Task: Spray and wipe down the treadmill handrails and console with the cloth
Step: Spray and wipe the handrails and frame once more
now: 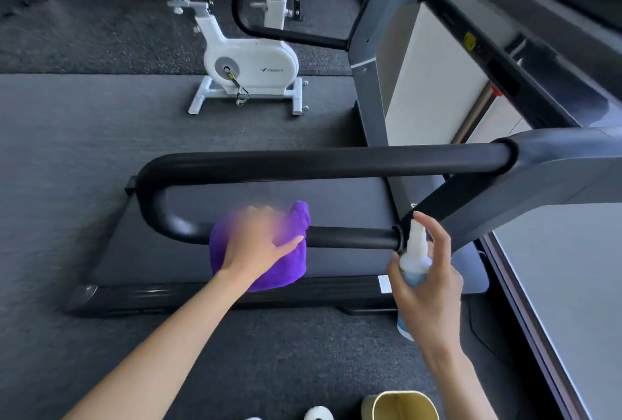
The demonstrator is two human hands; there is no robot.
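A gym floor (84,137) of dark speckled rubber fills the view, with a white exercise bike (247,63) standing well behind the treadmill (336,271). The treadmill's near handrail (303,164) is a thick black padded tube that runs from the grey upright on the right, bends round in a U at the left and returns as a lower bar. The cloth (292,268) is bright purple and fluffy, bunched over that lower bar near the bend and hanging down on the near side. The left hand (259,244) lies on top of the cloth, pressing it to the bar; its fingers are blurred, so whether they curl round the bar cannot be told. Just to the right, near the collar where the lower bar meets the grey frame, the right hand (427,281) holds a small spray bottle (415,261), white-nozzled with pale blue liquid, fingers wrapped round its body and the forefinger raised over the top. A pale yellow bin (400,406) stands at the bottom edge.
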